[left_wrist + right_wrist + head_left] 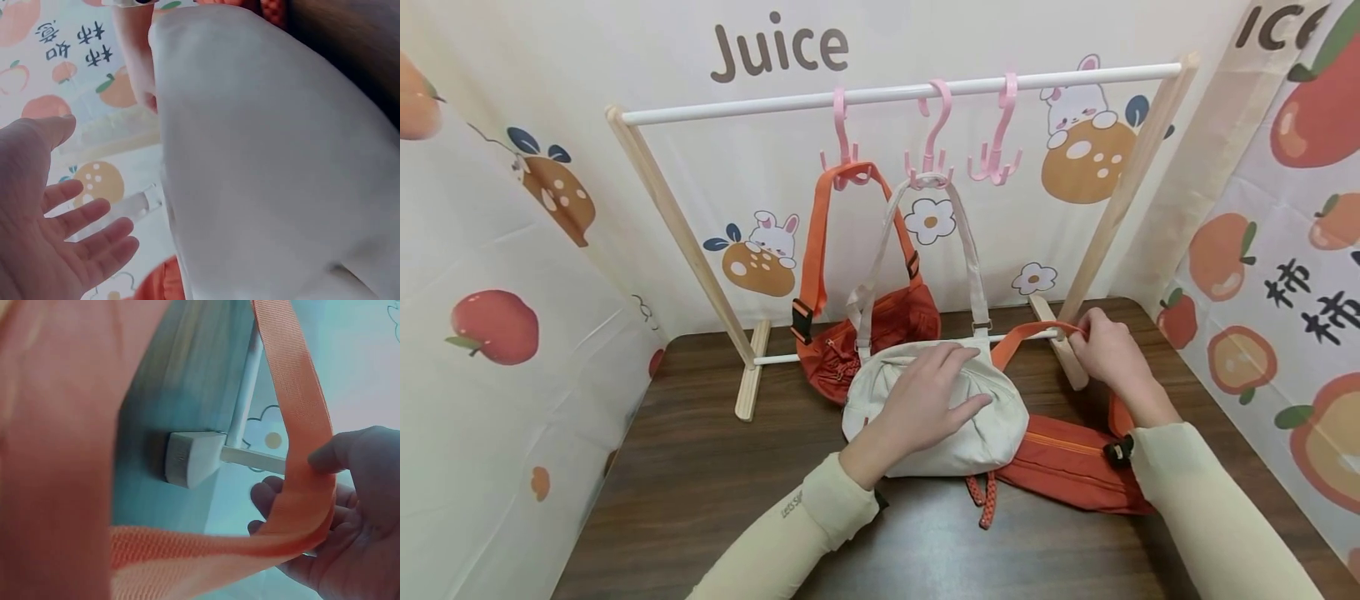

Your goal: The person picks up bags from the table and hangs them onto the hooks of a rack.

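Note:
A white shoulder bag (1000,433) hangs by its strap from the middle pink hook (938,125), its body low over the table. My left hand (921,400) is over the bag's front, its fingers extended; in the left wrist view they appear beside the white fabric. To the right, my right hand (1108,346) pinches the orange strap (306,406) of a red bag (1075,471) between thumb and fingers. That red bag lies on the table, partly hidden by the white bag. Another red bag (917,312) hangs from the left pink hook (841,125), behind the white one.
The right pink hook (998,137) hangs on the white rail (737,108) with nothing on it. Wooden legs (673,225) support the rail at both ends on a dark wooden table (700,500). Fruit-printed cloth (497,250) surrounds the table.

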The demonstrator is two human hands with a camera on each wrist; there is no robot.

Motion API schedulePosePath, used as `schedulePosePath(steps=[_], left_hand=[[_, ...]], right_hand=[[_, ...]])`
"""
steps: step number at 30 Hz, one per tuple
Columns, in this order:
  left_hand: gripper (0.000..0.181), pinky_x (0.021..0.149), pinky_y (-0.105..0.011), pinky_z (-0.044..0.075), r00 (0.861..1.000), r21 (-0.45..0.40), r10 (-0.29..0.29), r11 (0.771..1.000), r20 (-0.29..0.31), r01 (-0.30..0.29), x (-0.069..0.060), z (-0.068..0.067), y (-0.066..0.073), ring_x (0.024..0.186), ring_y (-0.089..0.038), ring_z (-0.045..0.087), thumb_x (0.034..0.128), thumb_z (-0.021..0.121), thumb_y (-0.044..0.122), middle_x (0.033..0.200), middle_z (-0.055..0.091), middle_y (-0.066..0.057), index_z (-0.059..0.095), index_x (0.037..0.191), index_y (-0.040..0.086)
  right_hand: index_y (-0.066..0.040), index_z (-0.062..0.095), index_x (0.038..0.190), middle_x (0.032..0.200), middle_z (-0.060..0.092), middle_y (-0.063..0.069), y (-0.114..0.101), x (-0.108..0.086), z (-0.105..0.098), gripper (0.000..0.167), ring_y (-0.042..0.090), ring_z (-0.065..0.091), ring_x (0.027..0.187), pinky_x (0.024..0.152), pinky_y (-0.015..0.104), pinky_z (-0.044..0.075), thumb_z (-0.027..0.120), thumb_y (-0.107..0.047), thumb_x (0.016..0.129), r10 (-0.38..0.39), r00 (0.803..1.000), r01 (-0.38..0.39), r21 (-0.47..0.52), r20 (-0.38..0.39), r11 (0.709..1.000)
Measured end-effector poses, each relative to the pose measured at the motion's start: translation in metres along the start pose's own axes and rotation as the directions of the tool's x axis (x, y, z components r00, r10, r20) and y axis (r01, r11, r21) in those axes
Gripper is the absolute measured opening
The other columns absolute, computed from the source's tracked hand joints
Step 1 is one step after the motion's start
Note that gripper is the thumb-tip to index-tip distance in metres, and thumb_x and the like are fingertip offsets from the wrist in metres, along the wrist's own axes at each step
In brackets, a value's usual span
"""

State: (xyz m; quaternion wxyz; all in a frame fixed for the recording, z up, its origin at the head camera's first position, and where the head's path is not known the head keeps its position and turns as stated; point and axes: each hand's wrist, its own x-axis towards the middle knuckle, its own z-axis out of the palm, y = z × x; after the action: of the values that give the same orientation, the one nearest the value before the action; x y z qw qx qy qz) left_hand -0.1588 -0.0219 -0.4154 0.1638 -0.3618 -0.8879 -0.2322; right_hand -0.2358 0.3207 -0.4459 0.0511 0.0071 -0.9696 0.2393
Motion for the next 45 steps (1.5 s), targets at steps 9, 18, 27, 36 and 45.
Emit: schedulePosePath(steps=[9,18,27,36,45], left_hand=[[0.057,0.107,-0.032,0.049,0.998,-0.105,-0.023,0.994,0.057,0.029,0.027,0.011,0.02,0.13,-0.016,0.057,0.1027,0.071,0.044,0.141,0.059,-0.001,0.057,0.148,0.011],[0.066,0.108,-0.028,0.047,0.993,-0.188,-0.081,0.977,0.087,0.096,0.058,0.024,0.027,0.135,-0.013,0.055,0.1054,0.068,0.04,0.151,0.054,-0.004,0.044,0.159,0.011],[0.068,0.115,-0.029,0.041,0.984,-0.221,-0.114,0.965,0.134,0.142,0.081,0.038,0.03,0.141,-0.016,0.051,0.1086,0.063,0.036,0.158,0.049,-0.006,0.034,0.165,0.01],[0.056,0.109,-0.026,0.046,0.973,-0.155,-0.123,0.976,0.193,0.154,0.099,0.046,0.032,0.134,-0.01,0.057,0.1131,0.054,0.027,0.154,0.057,0.0,0.038,0.165,0.014],[0.041,0.057,-0.026,0.046,0.988,-0.123,-0.094,0.986,0.126,0.109,0.111,0.048,0.04,0.068,-0.01,0.058,0.1137,0.052,0.023,0.097,0.073,0.004,0.055,0.155,0.023]], right_hand=[[0.0,0.047,0.114,0.091,0.056,0.02,-0.016,-0.016,-0.018,0.023,0.034,0.054,0.073,0.054,0.039,0.043,0.05,-0.02,0.102,0.054,0.995,-0.046,0.093,-0.086,0.995],[-0.001,0.049,0.118,0.092,0.051,0.016,-0.035,-0.032,-0.033,0.026,0.034,0.052,0.078,0.061,0.043,0.041,0.052,-0.021,0.103,0.038,0.982,-0.015,0.126,-0.183,0.992],[0.001,0.051,0.122,0.095,0.051,0.016,-0.059,-0.053,-0.055,0.031,0.033,0.051,0.076,0.06,0.04,0.041,0.055,-0.022,0.102,0.017,0.969,0.016,0.129,-0.247,0.991],[-0.001,0.053,0.12,0.092,0.053,0.015,-0.079,-0.071,-0.074,0.025,0.028,0.047,0.064,0.053,0.031,0.037,0.057,-0.014,0.1,-0.049,0.929,0.107,0.14,-0.367,0.984],[-0.001,0.057,0.12,0.101,0.062,0.016,-0.094,-0.081,-0.087,0.026,0.02,0.045,0.071,0.056,0.021,0.033,0.06,-0.01,0.096,-0.078,0.875,0.175,0.162,-0.477,0.971]])
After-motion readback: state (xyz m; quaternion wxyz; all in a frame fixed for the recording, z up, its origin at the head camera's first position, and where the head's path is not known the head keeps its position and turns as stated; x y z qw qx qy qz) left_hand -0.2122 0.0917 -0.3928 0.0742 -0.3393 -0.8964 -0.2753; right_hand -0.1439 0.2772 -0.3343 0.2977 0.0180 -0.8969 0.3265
